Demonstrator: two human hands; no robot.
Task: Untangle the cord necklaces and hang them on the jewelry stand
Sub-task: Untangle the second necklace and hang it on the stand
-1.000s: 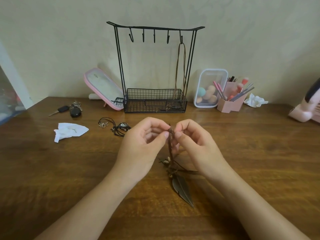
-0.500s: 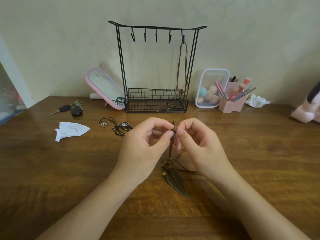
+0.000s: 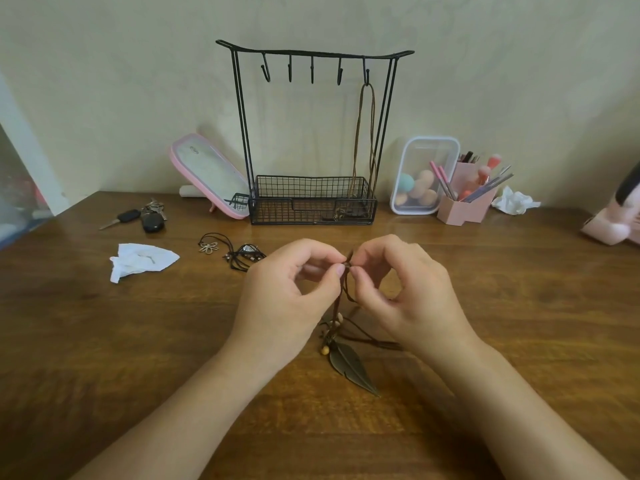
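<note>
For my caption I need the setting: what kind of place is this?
Probably a vanity corner at home: a tilted pink mirror, a box of makeup sponges and a brush holder flank a jewelry stand on a wooden table against the wall.

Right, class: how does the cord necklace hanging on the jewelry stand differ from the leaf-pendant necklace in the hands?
The hanging necklace drops straight from the rightmost hook of the jewelry stand; the leaf-pendant necklace is bunched, its leaf on the table. The hanging necklace is untouched; the leaf-pendant necklace is pinched by the left hand and right hand. Both have brown cords.
</note>
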